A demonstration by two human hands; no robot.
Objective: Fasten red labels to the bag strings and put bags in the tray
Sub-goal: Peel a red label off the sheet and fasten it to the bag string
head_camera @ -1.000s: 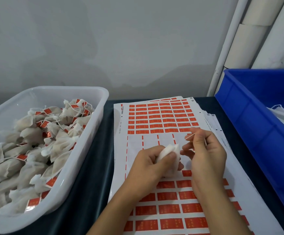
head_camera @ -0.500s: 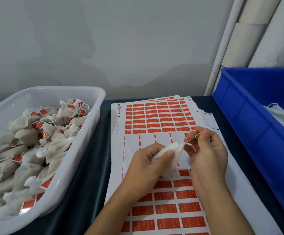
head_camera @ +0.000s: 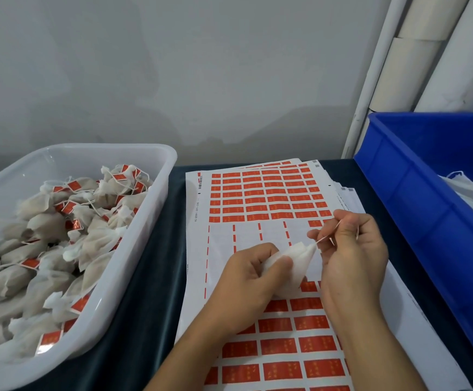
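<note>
Nearest me, the left hand grips a small white mesh bag above the white sheet of red rectangular labels, at the scene's centre. Just at its 2 o'clock, the right hand pinches the bag's thin white string. At 9 o'clock on the dark table sits the clear plastic tray of labelled bags; at 3 o'clock, a blue plastic bin.

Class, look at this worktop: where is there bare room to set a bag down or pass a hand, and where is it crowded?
Free: the dark cloth strip between the white tray and the label sheets. Crowded: the tray, heaped with bags; mid-sheet, where the left hand grips a bag and the right hand pinches its string.
</note>
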